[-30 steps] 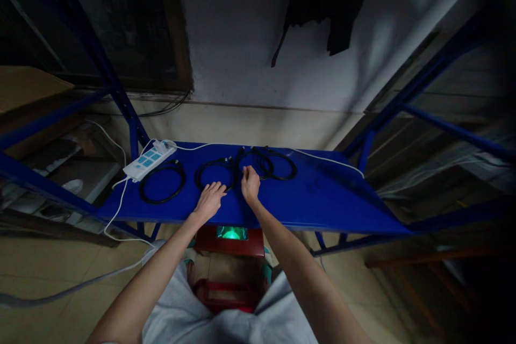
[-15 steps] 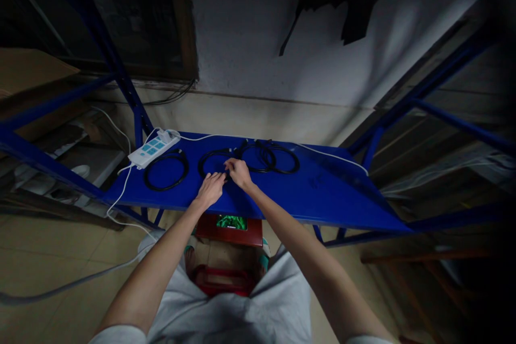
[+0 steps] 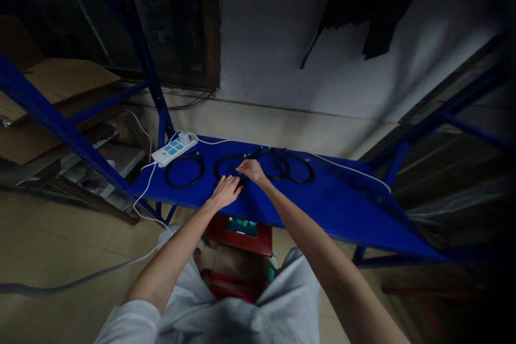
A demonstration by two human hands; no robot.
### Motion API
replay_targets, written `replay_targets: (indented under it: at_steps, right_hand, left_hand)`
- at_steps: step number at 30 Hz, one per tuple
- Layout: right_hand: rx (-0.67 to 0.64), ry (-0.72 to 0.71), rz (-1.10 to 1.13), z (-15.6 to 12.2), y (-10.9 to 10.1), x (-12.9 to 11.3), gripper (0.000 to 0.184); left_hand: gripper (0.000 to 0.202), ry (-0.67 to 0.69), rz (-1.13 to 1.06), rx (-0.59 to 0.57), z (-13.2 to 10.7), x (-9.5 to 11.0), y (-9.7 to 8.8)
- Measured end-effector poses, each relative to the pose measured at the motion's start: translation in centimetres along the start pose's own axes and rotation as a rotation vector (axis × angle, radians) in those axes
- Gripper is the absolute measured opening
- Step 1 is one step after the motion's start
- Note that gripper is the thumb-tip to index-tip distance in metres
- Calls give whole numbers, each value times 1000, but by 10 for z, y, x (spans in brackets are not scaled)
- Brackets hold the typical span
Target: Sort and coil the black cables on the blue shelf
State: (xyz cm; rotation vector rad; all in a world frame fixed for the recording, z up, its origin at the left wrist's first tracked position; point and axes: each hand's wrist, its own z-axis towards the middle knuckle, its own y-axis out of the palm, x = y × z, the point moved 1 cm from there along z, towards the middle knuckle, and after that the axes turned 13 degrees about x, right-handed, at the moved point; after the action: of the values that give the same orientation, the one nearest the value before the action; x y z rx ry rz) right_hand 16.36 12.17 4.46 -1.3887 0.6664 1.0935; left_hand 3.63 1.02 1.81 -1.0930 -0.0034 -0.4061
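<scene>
Black middle coil (image 3: 226, 165) flat on blue shelf (image 3: 334, 204), pinned by left hand (image 3: 226, 191), fingers spread; right hand (image 3: 252, 170) pinching its far-right edge (grip partly hidden), between two other coils.

Three cable coils (image 3: 228, 166) lie right of power strip (image 3: 174, 149).

Shelf right half: blue shelf (image 3: 355, 209) bare, open to reach.
Shelf left: power strip (image 3: 174, 149), black cable coils (image 3: 184, 170) close together.
Back edge: white cord (image 3: 346, 166) along it.
Left corner: upright post (image 3: 161, 118) blocks.
</scene>
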Motion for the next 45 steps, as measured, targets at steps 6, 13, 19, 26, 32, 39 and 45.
replay_targets:
  at_steps: [6,13,19,26,32,39,45]
  right_hand:
    - [-80,32,-10,-9,-4,2,14]
    - [-179,112,-16,0,5,-13,5]
    - [-100,110,-440,3,14,-22,11]
    - [-137,-106,-830,-12,23,-34,24]
    - [-330,-174,-722,-9,8,-32,12]
    - [-609,-326,-590,-3,-11,-23,28]
    - [-578,-557,-865,-26,-9,-21,43]
  left_hand:
    - [29,129,-67,-60,-10,-26,-9]
    - [29,173,-64,-14,-15,-54,-8]
    - [23,166,-62,-23,-11,-52,-7]
    - [31,145,-23,48,-10,-49,-18]
    - [27,142,-8,130,-12,-53,-18]
    - [29,155,-25,145,-11,-52,-18]
    - [40,151,-42,135,-11,-50,-19]
